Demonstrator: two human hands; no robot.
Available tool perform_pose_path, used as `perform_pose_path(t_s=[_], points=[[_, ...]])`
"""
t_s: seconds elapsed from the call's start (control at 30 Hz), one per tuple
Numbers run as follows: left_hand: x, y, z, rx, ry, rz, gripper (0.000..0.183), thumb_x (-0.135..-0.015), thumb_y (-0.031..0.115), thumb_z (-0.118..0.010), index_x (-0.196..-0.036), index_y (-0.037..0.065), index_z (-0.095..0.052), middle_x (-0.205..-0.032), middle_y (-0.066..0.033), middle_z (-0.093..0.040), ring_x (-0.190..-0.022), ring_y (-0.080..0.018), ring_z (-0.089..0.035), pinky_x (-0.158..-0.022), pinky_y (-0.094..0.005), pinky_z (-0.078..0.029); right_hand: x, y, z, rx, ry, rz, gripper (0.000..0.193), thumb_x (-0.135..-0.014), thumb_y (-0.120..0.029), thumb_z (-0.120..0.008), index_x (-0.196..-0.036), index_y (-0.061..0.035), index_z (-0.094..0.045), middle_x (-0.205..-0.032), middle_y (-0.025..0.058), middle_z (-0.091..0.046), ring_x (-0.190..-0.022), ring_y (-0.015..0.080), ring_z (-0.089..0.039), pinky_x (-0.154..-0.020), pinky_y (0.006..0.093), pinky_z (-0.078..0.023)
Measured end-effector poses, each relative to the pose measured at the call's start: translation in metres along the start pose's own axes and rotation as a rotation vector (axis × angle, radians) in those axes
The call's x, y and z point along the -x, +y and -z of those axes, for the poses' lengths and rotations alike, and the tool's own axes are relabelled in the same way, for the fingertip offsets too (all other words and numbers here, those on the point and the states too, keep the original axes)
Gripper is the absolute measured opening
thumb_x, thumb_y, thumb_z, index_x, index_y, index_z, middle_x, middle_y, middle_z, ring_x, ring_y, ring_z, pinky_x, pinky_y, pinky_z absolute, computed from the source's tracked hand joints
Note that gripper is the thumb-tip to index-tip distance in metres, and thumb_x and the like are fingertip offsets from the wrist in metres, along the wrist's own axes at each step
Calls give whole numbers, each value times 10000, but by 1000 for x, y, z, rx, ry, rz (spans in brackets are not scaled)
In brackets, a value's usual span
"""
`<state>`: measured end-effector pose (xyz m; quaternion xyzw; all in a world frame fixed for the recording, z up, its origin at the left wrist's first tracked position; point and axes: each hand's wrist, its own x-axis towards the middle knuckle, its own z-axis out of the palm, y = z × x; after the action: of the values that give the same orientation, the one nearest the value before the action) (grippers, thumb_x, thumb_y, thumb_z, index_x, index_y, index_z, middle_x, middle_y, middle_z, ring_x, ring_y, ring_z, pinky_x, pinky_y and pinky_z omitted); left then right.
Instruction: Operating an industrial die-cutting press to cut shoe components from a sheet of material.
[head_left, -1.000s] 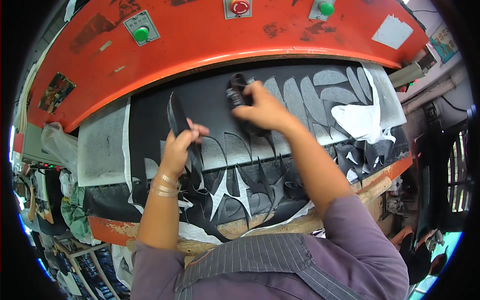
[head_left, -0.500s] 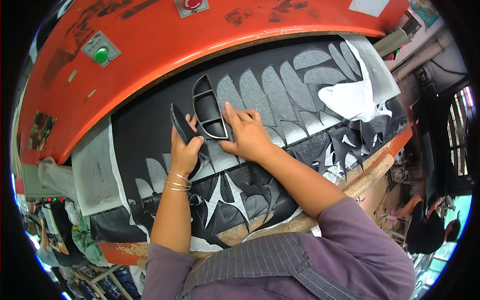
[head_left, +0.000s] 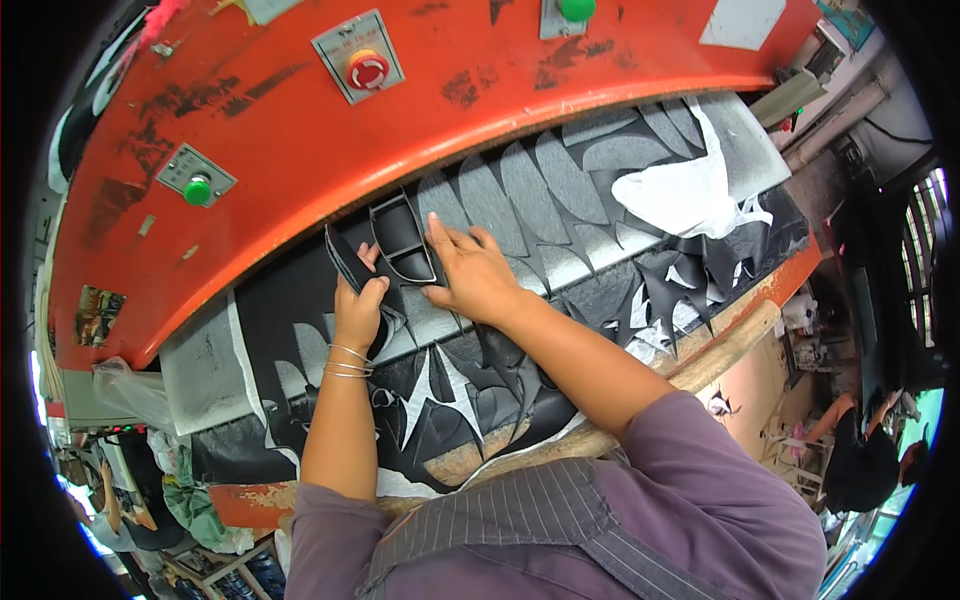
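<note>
My left hand (head_left: pixel 357 312) is closed around a stack of curved black cut pieces (head_left: pixel 343 258), held on edge above a black sheet (head_left: pixel 285 325). Just right of the stack, a metal cutting die (head_left: pixel 404 250) lies on the sheet, long and curved with crossbars inside. My right hand (head_left: pixel 475 275) rests along the die's right side, fingers stretched out and thumb apart near its near end. Right of the die, the sheet has a row of grey fin-shaped cut-outs (head_left: pixel 522 195).
An orange machine front (head_left: pixel 250 150) with a red button (head_left: pixel 367 69) and green buttons (head_left: pixel 197 189) overhangs the far side. Black and white offcuts (head_left: pixel 440 405) hang along the near edge. White backing (head_left: pixel 680 195) is folded back at the right. A wooden roller (head_left: pixel 735 345) runs along the front.
The view has shifted and shows more of the orange machine, whose lower edge now hides more of the sheet's far side. Both hands keep their grip and place by the die.
</note>
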<state>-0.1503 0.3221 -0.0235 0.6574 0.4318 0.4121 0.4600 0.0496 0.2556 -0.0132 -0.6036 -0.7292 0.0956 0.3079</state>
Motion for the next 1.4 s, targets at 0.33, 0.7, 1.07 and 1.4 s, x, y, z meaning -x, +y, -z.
perform_pose_path(t_s=[0.33,0.7,1.07,1.4], points=[[14,157,76,-226,666,-663,185,-839,104,-597,-943,17,-471,-808,-47,-489,-755,-145,-493,-661,-298,-416,-75,26,232,83,1254,11,745,-933,-483,-484,-1441,12,-256,-1498,302,-179,-1401,439,-143,-1125,526,-118],[177,167,71,-666,-169,48,397,-719,259,-645,-983,21,-471,-744,-237,-567,-709,-426,-586,-623,-475,-452,89,-99,139,-256,-108,57,449,-793,-411,-702,-1026,-30,-648,-987,176,-635,-958,318,-589,-861,403,-466],[285,145,40,-809,-195,10,358,-686,258,-630,-896,36,-444,-707,-198,-581,-669,-403,-576,-579,-504,-453,193,-188,53,52,-405,189,402,-621,-319,-789,-858,-40,-622,-866,99,-617,-858,269,-615,-695,366,-519],[267,94,71,-467,-537,156,335,-801,310,-601,-952,35,-485,-764,-204,-642,-726,-377,-641,-646,-454,-494,84,-132,60,-7,-457,-135,617,-799,-611,-601,-1102,-76,-653,-989,188,-673,-916,364,-645,-809,462,-501]])
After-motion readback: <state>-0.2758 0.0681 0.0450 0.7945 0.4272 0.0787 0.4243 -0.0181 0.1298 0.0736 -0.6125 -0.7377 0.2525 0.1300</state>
